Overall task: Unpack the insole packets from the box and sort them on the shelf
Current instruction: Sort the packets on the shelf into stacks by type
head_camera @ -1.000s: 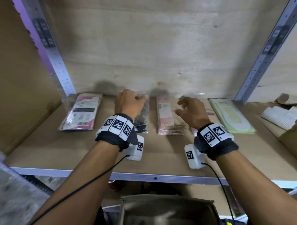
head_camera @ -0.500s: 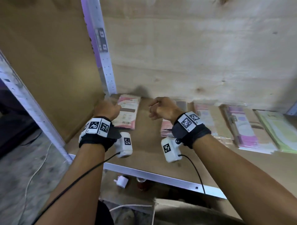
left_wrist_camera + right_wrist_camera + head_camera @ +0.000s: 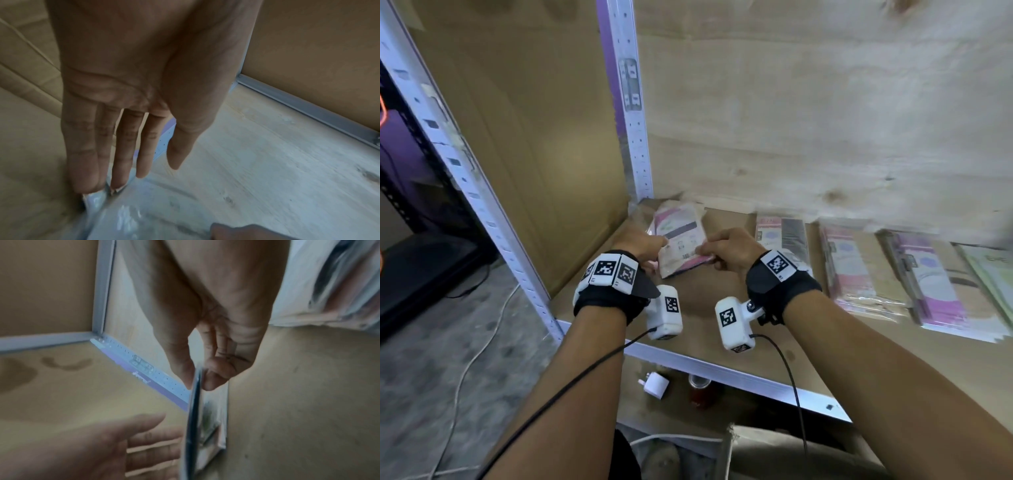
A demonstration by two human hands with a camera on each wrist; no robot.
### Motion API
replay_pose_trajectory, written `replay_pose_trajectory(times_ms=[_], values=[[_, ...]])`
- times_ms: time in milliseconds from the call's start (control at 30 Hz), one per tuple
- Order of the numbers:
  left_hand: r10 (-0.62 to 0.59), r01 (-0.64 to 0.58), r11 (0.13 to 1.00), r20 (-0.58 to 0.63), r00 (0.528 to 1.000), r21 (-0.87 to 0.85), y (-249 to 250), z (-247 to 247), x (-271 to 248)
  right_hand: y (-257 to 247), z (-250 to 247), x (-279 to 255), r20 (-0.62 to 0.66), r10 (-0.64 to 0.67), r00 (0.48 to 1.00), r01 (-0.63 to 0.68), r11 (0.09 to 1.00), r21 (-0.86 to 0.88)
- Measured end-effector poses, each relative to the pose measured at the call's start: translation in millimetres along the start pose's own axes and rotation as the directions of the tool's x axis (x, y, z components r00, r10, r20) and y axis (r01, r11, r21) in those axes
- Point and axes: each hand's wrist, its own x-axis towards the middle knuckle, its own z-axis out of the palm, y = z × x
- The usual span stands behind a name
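A pink and white insole packet (image 3: 681, 236) lies in the shelf's far left corner. My right hand (image 3: 709, 253) pinches its near right edge between thumb and fingers, and the right wrist view shows the packet (image 3: 205, 426) edge-on in that pinch (image 3: 197, 378). My left hand (image 3: 654, 245) keeps its fingers straight, with the fingertips (image 3: 88, 183) touching the clear wrap at the packet's (image 3: 127, 219) left edge. The cardboard box (image 3: 774, 455) shows partly at the bottom, below the shelf.
More packet stacks line the shelf (image 3: 859, 359) to the right: black and white (image 3: 784, 236), pink and tan (image 3: 859, 270), purple (image 3: 928, 281), green (image 3: 993, 270). A metal upright (image 3: 626, 102) and a cardboard side wall (image 3: 534, 137) close the left. A white plug (image 3: 654, 385) lies below.
Both hands have moved left from the middle stacks to the far-left packet. The right hand now pinches it and the left hand's fingers touch its edge.
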Motion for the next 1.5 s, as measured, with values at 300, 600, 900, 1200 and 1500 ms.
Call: replay_pose_trajectory(times_ms=[300, 600, 900, 1200, 1500], values=[[0.028, 0.062, 0.866, 0.172, 0.985, -0.496, 24, 13, -23, -23, -45, -56, -0.093, -0.281, 0.955, 0.278, 0.959, -0.046], [0.233, 0.052, 0.586, 0.230, 0.945, -0.809, 53, 56, -48, -11, -103, -119, -0.052, -0.479, 0.877, 0.407, 0.794, -0.451], [0.320, 0.041, 0.791, 0.470, 0.823, -0.610, 71, 113, -79, 52, -181, -143, -0.395, -0.298, 0.869, 0.222, 0.948, -0.226], [0.299, 0.005, 0.845, 0.479, 0.826, -0.535, 81, 161, -90, 82, -207, -166, -0.186, -0.094, 0.978, 0.126, 0.979, 0.163], [0.339, -0.256, 0.814, 0.070, 0.938, -0.522, 75, 152, -73, 95, -227, -171, -0.118, -0.057, 0.991, 0.068, 0.993, 0.095]])
